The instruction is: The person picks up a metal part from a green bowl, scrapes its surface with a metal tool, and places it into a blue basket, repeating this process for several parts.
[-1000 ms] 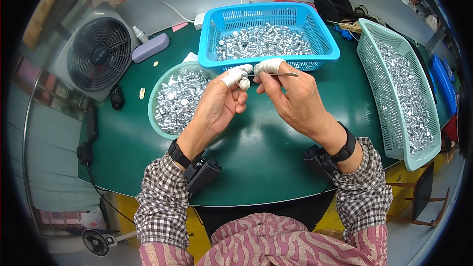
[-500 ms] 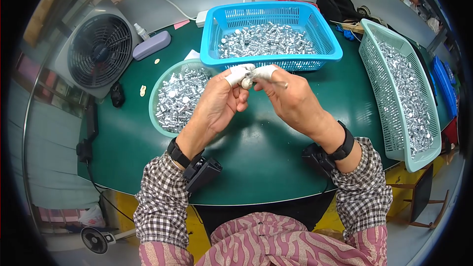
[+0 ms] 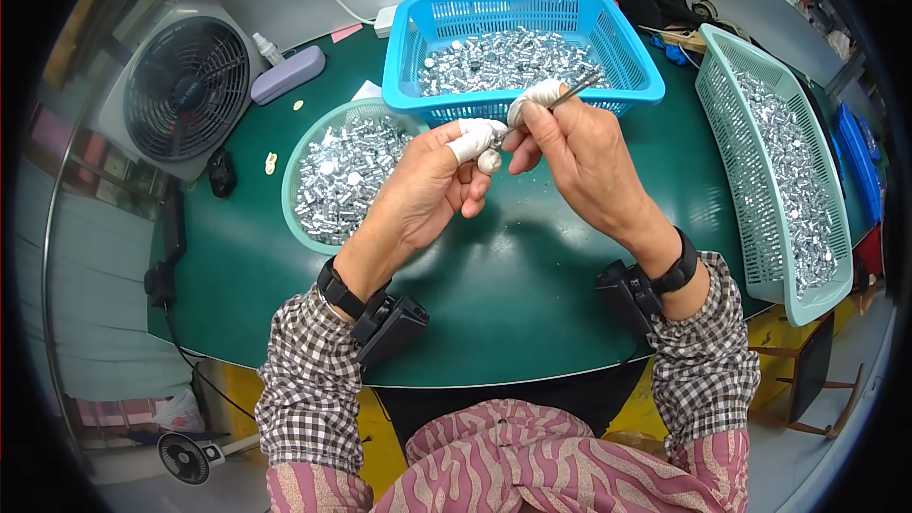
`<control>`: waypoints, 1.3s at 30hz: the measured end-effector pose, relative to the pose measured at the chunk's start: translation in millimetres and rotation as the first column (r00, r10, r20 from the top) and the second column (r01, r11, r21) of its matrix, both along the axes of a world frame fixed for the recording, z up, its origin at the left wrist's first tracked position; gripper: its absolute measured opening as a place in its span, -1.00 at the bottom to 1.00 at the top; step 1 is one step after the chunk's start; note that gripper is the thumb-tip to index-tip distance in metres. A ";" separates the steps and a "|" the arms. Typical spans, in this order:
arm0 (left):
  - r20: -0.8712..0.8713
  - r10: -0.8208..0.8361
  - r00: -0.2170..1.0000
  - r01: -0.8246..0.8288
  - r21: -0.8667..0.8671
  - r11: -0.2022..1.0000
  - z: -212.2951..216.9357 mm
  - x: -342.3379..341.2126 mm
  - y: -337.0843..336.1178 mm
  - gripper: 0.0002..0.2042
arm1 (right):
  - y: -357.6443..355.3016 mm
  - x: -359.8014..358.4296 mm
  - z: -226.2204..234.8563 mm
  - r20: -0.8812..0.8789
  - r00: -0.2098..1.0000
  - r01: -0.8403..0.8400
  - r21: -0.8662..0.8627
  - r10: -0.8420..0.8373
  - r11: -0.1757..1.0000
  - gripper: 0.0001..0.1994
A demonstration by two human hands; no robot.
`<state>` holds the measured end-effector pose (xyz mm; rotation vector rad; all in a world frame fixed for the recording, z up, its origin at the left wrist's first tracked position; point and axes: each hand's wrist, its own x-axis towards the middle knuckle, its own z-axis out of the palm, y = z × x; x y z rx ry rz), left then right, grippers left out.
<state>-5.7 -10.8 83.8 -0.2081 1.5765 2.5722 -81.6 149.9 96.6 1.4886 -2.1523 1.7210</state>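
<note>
In front of the blue basket (image 3: 404, 95), my two hands meet at the fingertips. White wraps cover some fingers on both. My left hand (image 3: 427, 185) pinches a small shiny metal piece (image 3: 499, 141), largely hidden by the fingers. A thin dark metal rod-like tool (image 3: 578, 87) is gripped in my right hand (image 3: 598, 166), one end slanting up and right past the thumb. Its other end is hidden near the left fingertips. Beside my left wrist stands a round pale green basket (image 3: 291, 176) full of small silvery metal cylinders; similar cylinders lie in the blue basket.
A long pale green basket (image 3: 741, 199) of metal parts stands at the right table edge. At the far left are a box fan (image 3: 185, 85), a purple case (image 3: 288, 76) and a small bottle (image 3: 267, 47). The green table (image 3: 494, 313) lies under my forearms.
My right hand has turned and moved slightly up and right. The tool's visible end now points up and right, where before it was lower and blurred. My left hand stays nearly in place.
</note>
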 end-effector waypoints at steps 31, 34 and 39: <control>-0.233 -0.058 0.971 -0.222 -0.963 0.154 -20.9 8.9 21.4 -0.80 | 50.6 -0.8 -22.8 0.280 0.943 0.258 -0.267 -0.181 0.929 -0.78; -0.200 -0.135 0.970 -0.210 -0.976 -0.062 -48.9 8.1 17.1 -0.80 | 54.4 1.5 -22.6 0.225 0.956 0.243 -0.259 -0.186 0.935 -0.79; -0.275 -0.097 0.956 -0.264 -0.958 0.110 -15.1 0.0 33.5 -0.81 | 61.4 4.8 -16.7 0.151 0.966 0.245 -0.283 -0.209 0.927 -0.80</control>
